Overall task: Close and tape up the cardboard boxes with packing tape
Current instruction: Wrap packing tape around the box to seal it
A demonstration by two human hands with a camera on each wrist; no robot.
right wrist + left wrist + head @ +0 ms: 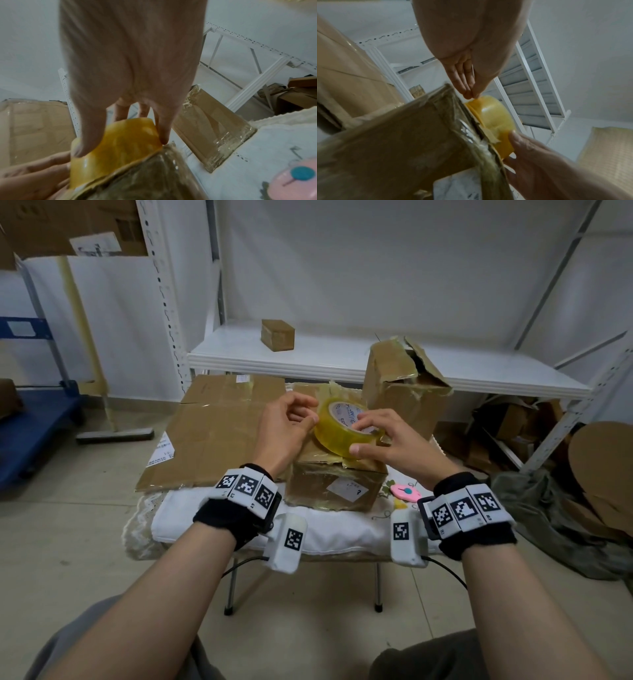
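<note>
A yellow roll of packing tape (342, 428) lies tilted on top of a small closed cardboard box (332, 489) on the white-covered table. My right hand (356, 437) grips the roll, fingers over its top and thumb on the near side; the right wrist view shows those fingers on the roll (120, 146). My left hand (312, 419) is at the roll's left rim, where thumb and fingers pinch the tape end (475, 99). The box top carries old, wrinkled tape (471, 132).
A torn, taller cardboard box (400, 392) stands just behind on the right. Flattened cardboard (212, 433) lies to the left. A pink cutter (406, 491) rests on the table (325, 532) to the right of the box. A small box (277, 334) sits on the white shelf behind.
</note>
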